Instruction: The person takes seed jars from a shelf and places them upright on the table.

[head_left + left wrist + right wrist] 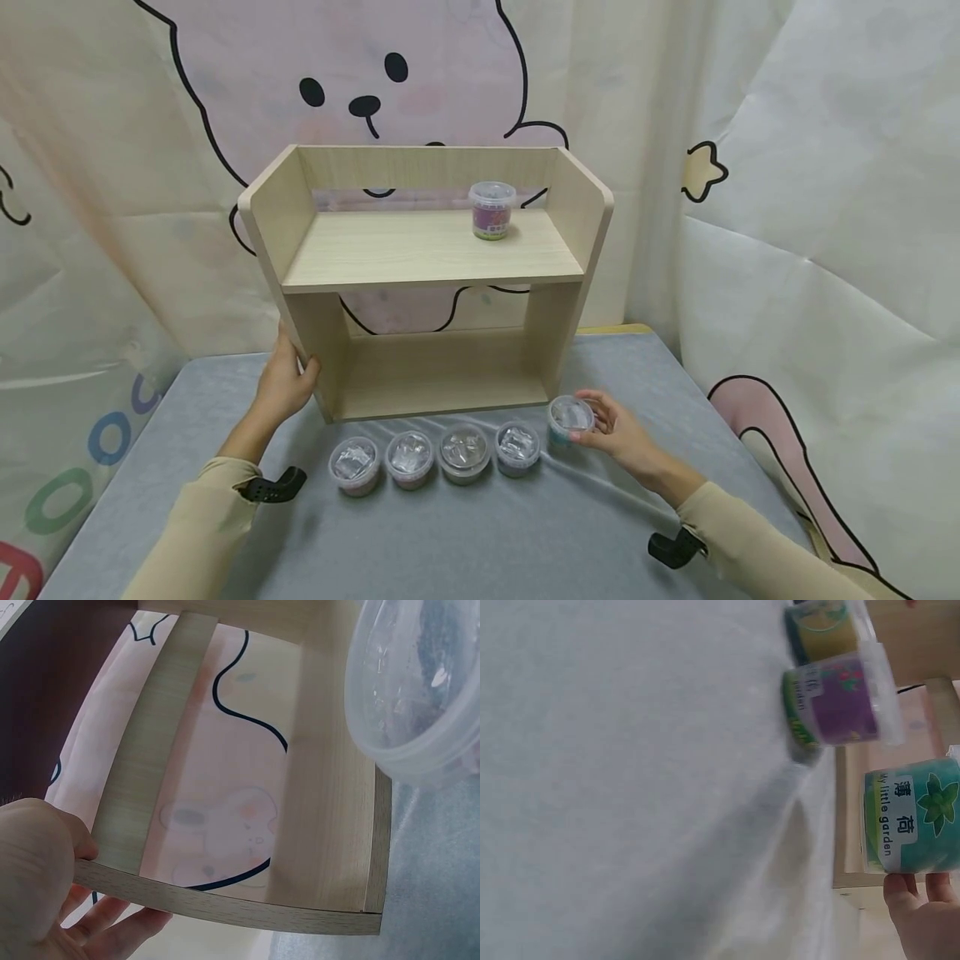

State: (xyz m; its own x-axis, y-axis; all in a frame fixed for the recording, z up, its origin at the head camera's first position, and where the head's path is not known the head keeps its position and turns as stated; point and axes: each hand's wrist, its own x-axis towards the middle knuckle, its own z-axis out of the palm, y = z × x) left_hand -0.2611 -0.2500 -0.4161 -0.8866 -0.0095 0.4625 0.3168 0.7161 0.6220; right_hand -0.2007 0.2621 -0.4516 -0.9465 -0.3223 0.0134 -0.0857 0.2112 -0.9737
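My left hand (283, 379) grips the left side panel of a small pale wooden two-tier shelf (420, 254). In the left wrist view, the thumb lies inside the panel edge (232, 904) and the fingers lie outside. My right hand (617, 433) holds a small clear-lidded plastic cup (570, 419) by its side, near the shelf's lower right corner. The right wrist view shows this cup's teal label (915, 817) with a green leaf and the words "little garden". A similar cup with a purple label (492, 218) stands on the upper tier, toward the right.
Several lidded cups stand in a row before the shelf, from the leftmost cup (355, 465) to the rightmost cup (517, 448). A blue-grey cloth (465, 542) covers the table. Behind the shelf hangs a printed curtain (637, 83).
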